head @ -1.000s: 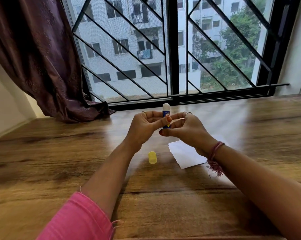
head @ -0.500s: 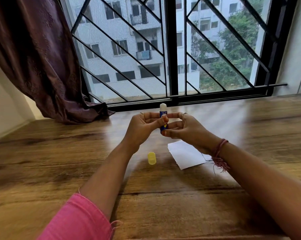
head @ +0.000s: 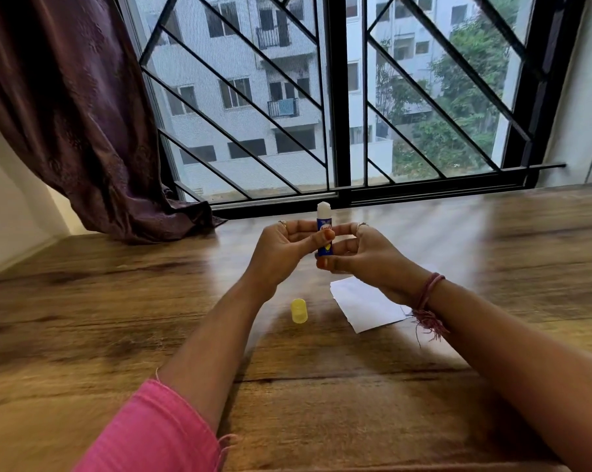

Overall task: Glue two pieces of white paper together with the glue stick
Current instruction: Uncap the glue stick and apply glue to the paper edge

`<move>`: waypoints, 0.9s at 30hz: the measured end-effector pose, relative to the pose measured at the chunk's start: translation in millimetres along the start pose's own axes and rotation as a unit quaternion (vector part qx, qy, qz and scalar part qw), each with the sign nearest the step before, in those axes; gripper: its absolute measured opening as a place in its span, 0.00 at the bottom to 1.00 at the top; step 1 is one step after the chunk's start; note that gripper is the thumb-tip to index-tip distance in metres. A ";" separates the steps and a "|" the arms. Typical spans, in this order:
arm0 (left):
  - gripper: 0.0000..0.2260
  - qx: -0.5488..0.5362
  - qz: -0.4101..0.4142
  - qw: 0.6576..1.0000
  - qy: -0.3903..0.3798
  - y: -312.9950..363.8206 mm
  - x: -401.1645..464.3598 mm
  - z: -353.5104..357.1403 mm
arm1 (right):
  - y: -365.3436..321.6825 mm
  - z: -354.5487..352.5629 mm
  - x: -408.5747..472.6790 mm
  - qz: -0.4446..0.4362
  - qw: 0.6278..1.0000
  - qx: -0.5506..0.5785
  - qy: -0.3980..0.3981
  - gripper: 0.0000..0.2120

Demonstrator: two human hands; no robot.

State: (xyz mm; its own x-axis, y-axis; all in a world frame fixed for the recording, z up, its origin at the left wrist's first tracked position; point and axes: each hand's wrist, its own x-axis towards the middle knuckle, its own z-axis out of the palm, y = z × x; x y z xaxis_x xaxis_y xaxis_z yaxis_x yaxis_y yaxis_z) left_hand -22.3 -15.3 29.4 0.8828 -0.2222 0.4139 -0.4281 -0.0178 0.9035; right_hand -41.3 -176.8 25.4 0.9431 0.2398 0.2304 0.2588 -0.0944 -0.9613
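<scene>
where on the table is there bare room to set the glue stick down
Bare wood lies left of the yellow cap, out to the curtain, and in front of the cap between the two forearms. It is crowded at the white paper, under the right hand, which with the left hand holds the glue stick.

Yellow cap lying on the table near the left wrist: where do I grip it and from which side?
Take the yellow cap across its short round body, coming from straight above with thumb and finger on opposite curved sides. It looks to lie on the wooden table, with bare wood all round. The white paper sits apart to its right, so neither side is blocked. Which end is open cannot be told.
</scene>
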 end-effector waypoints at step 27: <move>0.07 0.009 0.005 1.000 -0.006 -2.6 -1.0 -0.9 | 4.5 1.4 3.4 -0.022 0.996 -0.082 0.029 0.22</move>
State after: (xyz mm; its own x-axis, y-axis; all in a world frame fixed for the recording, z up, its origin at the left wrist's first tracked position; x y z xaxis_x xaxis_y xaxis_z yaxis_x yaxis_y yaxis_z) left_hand -21.9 -14.1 26.8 0.8761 -0.2340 0.4215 -0.4404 -0.0324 0.8972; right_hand -37.3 -175.1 21.7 0.9394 0.1908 0.2847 0.3262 -0.2426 -0.9136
